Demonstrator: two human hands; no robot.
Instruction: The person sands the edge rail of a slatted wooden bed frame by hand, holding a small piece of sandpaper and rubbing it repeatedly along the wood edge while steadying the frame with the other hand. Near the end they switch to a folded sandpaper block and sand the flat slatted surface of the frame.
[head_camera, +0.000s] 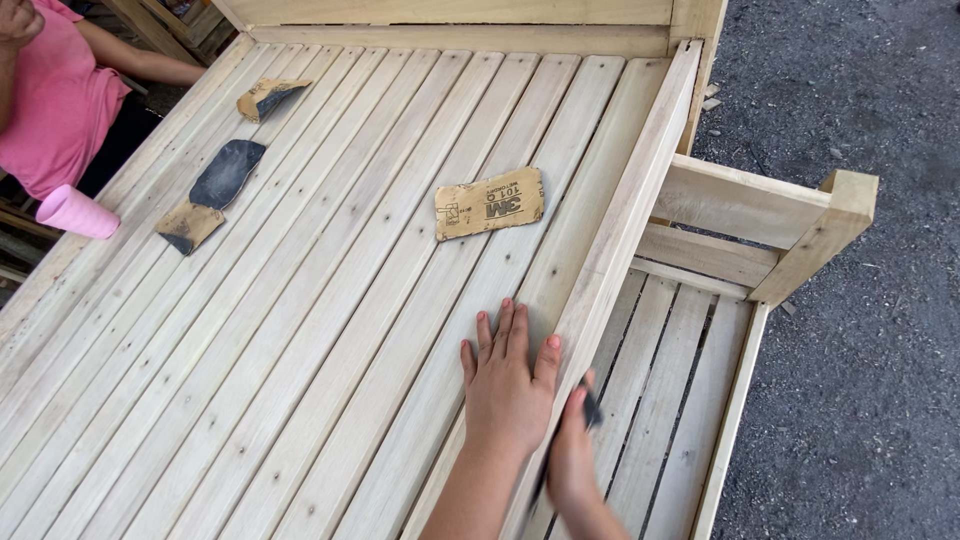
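Pale bare wood throughout: a slatted panel (300, 330) of long planed boards with nail dots, bounded by a raised side rail (625, 215). Head view only. Left hand (508, 385) lies flat on the slats, palm down, fingers (518, 335) slightly spread, fingertips just short of the rail. Right hand (572, 455) sits on the far side of the rail from the left fingers, fingers curled around a dark scrap of sandpaper (592, 410), pressed to the rail's outer face; exact grip is blurred. Judgement: the scrap is thin, light and floppy with a gritty face, best held folded under flat fingers, not by an edge. Beyond the left fingertips lies a tan sandpaper sheet (489, 204), backing side up. Further off to their left: a dark sheet (227, 172) with grit up, a folded tan piece (187, 226) touching it, and another folded piece (268, 97). A lower slatted frame (665, 390) sits under the right hand. Another person in a pink top (50, 95) sits at the far-left edge near a pink cup (77, 212). Gravel ground (860, 300) beyond.
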